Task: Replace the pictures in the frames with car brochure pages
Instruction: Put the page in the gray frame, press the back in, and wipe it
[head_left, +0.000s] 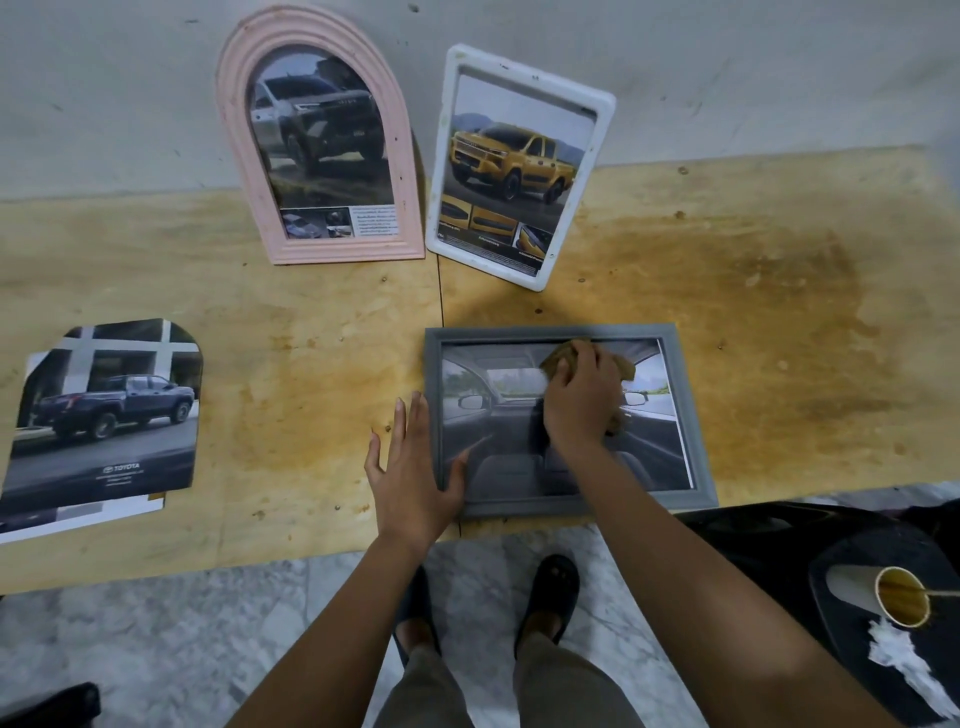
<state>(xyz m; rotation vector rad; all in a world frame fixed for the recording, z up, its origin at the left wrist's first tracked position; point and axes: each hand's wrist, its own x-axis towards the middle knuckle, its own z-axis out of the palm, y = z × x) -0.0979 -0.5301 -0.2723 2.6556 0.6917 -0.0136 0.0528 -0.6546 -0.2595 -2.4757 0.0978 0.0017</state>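
Note:
A grey frame (691, 415) lies flat near the front edge of the wooden table (311, 364), holding a car-interior page. My right hand (579, 400) grips a brown cloth (561, 358) on the frame's glass. Straight fingers of my left hand (410, 467) press along the frame's left edge, the thumb on its lower left corner. A pink arched frame (405, 171) with a dark truck page and a white frame (597, 119) with a yellow truck page lean against the wall behind.
A cut brochure page (104, 410) of a blue truck lies on other sheets at the table's left. To the right, a dark seat (857, 582) carries a paper cup (901, 597) and white tissue (904, 665). My feet stand on marble floor below.

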